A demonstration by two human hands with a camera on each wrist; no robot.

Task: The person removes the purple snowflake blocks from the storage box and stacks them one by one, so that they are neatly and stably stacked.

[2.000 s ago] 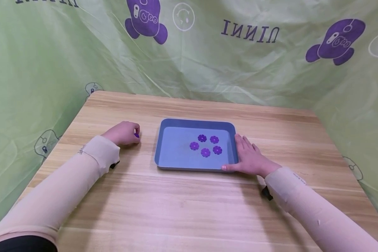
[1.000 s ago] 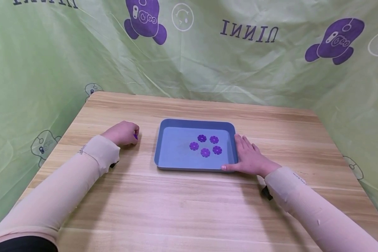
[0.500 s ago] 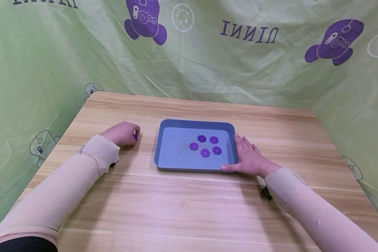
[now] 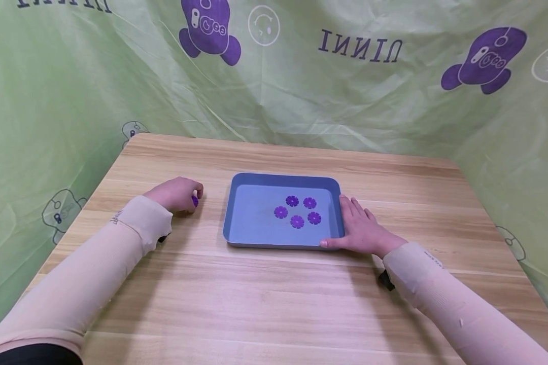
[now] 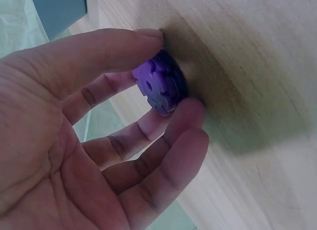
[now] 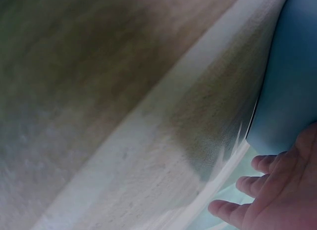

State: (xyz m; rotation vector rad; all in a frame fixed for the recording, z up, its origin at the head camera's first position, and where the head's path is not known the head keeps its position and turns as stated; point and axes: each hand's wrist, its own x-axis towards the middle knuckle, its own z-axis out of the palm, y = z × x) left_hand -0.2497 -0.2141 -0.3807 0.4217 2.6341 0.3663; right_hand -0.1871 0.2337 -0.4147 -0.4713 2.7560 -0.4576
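Note:
My left hand (image 4: 177, 194) is left of the tray, close over the table. Between thumb and fingers it pinches a small stack of purple notched discs (image 5: 159, 84), the flower-shaped plastic building kind. Inside the blue tray (image 4: 251, 223), several more purple notched discs (image 4: 297, 221) lie flat and apart in a loose ring, right of centre. At the tray's right end rests my right hand (image 4: 363, 228), its fingers extended along the outer wall and its thumb on the front rim. The right wrist view shows its straight fingers (image 6: 230, 210) beside the tray's blue wall.
The wooden table (image 4: 265, 304) runs out on all sides of the tray. Behind and beside it hangs a green printed curtain (image 4: 292, 101). Both forearms wear pale sleeves (image 4: 96, 268).
The purple discs in my left hand have shifted slightly toward me and the fingertips have moved around them. The right hand, the tray and its discs have stayed in place.

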